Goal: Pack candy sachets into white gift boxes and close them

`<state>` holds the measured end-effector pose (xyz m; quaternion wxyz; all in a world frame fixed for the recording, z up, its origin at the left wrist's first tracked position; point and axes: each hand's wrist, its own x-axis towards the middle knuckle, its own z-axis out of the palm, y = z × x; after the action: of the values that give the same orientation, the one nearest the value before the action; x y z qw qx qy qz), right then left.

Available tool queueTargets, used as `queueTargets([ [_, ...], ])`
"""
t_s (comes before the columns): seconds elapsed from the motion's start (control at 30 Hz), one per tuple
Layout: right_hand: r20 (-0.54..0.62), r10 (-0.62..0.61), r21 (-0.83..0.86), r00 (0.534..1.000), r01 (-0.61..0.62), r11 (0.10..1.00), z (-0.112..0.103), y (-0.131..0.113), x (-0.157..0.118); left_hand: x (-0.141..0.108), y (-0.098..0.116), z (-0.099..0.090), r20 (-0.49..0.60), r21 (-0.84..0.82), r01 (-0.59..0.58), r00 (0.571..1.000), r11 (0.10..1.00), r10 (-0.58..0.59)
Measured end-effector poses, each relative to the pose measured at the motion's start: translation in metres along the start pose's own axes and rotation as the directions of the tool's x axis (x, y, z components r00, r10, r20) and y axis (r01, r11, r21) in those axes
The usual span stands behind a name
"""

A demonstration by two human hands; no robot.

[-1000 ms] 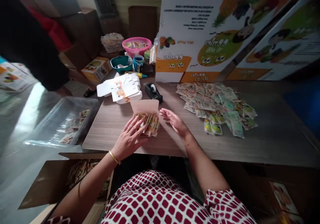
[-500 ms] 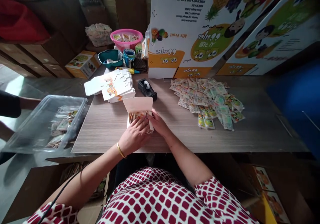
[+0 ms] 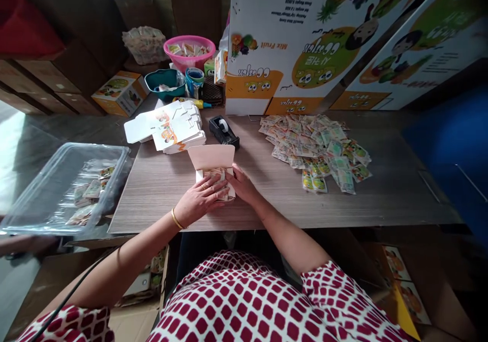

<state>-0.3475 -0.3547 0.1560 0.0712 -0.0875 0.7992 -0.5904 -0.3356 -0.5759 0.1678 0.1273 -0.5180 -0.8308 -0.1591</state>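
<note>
The open carton (image 3: 212, 157) stands on the table (image 3: 290, 205) between its front edge and the tape dispenser (image 3: 224, 132), with open room rightward to the sachet pile (image 3: 312, 144). Left hand (image 3: 201, 197): palm down over the packed sachets (image 3: 215, 172), fingers extended, slightly spread; right hand (image 3: 242, 185): against the carton's right side, finger closure indeterminable.

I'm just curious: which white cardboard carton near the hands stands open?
The white cardboard carton under the left hand, its flap raised; the stacked white cartons beside the black plastic tape dispenser lie flattened.
</note>
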Motion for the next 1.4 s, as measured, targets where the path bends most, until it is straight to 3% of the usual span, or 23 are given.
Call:
queueTargets([
  [0.13, 0.133, -0.11, 0.304, 0.985, 0.065, 0.951, -0.039, -0.02, 0.023, 0.001, 0.002, -0.004, 0.027, 0.0, 0.016, 1.0, 1.0, -0.016],
  [0.23, 0.149, -0.124, 0.271, 0.981, 0.08, 0.959, -0.054, -0.042, 0.033, 0.003, 0.0, -0.005, 0.036, -0.01, 0.034, 0.999, 0.999, -0.033],
  [0.33, 0.333, -0.17, 0.147, 0.928, 0.127, 0.981, -0.052, -0.057, 0.021, -0.002, -0.004, 0.004, 0.002, 0.026, 0.044, 0.999, 0.999, -0.044],
  [0.43, 0.444, -0.235, 0.002, 0.865, 0.262, 0.965, -0.05, -0.057, -0.003, -0.024, -0.003, 0.016, -0.088, 0.046, 0.057, 0.995, 0.997, -0.052],
  [0.5, 0.436, -0.246, -0.07, 0.865, 0.306, 0.95, -0.049, -0.051, -0.018, -0.043, 0.005, 0.017, -0.18, 0.018, 0.024, 0.983, 1.0, -0.021],
  [0.57, 0.412, -0.25, -0.134, 0.876, 0.329, 0.935, -0.047, -0.044, -0.028, -0.054, 0.015, 0.007, -0.334, -0.032, -0.011, 0.942, 0.999, 0.0],
  [0.63, 0.37, -0.273, -0.217, 0.888, 0.368, 0.904, -0.04, -0.038, -0.035, -0.05, 0.021, -0.012, -0.484, -0.094, 0.03, 0.872, 0.995, -0.073],
  [0.67, 0.352, -0.288, -0.263, 0.891, 0.389, 0.883, -0.036, -0.036, -0.037, -0.043, 0.021, -0.024, -0.508, -0.132, 0.079, 0.85, 0.988, -0.136],
  [0.7, 0.338, -0.297, -0.308, 0.893, 0.404, 0.861, -0.033, -0.034, -0.038, -0.033, 0.019, -0.034, -0.465, -0.171, 0.152, 0.858, 0.974, -0.216],
  [0.73, 0.33, -0.295, -0.353, 0.897, 0.407, 0.842, -0.029, -0.033, -0.039, -0.023, 0.015, -0.043, -0.361, -0.197, 0.199, 0.896, 0.96, -0.26],
  [0.8, 0.333, -0.261, -0.436, 0.906, 0.394, 0.809, -0.025, -0.032, -0.039, -0.007, 0.003, -0.052, -0.118, -0.19, 0.187, 0.97, 0.964, -0.212],
  [0.83, 0.341, -0.242, -0.469, 0.908, 0.388, 0.793, -0.024, -0.031, -0.038, -0.003, -0.002, -0.053, -0.023, -0.165, 0.151, 0.987, 0.975, -0.157],
  [0.9, 0.369, -0.22, -0.515, 0.903, 0.395, 0.76, -0.024, -0.029, -0.037, -0.004, -0.011, -0.048, 0.094, -0.094, 0.086, 0.993, 0.992, -0.078],
  [1.0, 0.393, -0.238, -0.549, 0.888, 0.434, 0.714, -0.021, -0.026, -0.036, -0.014, -0.014, -0.034, 0.135, 0.003, 0.086, 0.987, 0.996, -0.086],
  [1.13, 0.355, -0.281, -0.607, 0.892, 0.448, 0.656, -0.007, -0.024, -0.037, -0.02, -0.013, -0.017, 0.063, 0.061, 0.118, 0.991, 0.991, -0.121],
  [1.27, 0.381, -0.286, -0.711, 0.879, 0.476, 0.518, 0.002, -0.029, -0.037, -0.019, -0.013, -0.005, -0.061, 0.069, 0.182, 0.982, 0.981, -0.178],
  [1.33, 0.42, -0.277, -0.736, 0.864, 0.503, 0.452, -0.001, -0.033, -0.036, -0.025, -0.007, -0.001, -0.183, 0.05, 0.215, 0.962, 0.975, -0.203],
  [1.4, 0.449, -0.276, -0.737, 0.85, 0.527, 0.423, -0.008, -0.037, -0.035, -0.037, 0.004, 0.002, -0.377, 0.04, 0.26, 0.898, 0.965, -0.227],
])
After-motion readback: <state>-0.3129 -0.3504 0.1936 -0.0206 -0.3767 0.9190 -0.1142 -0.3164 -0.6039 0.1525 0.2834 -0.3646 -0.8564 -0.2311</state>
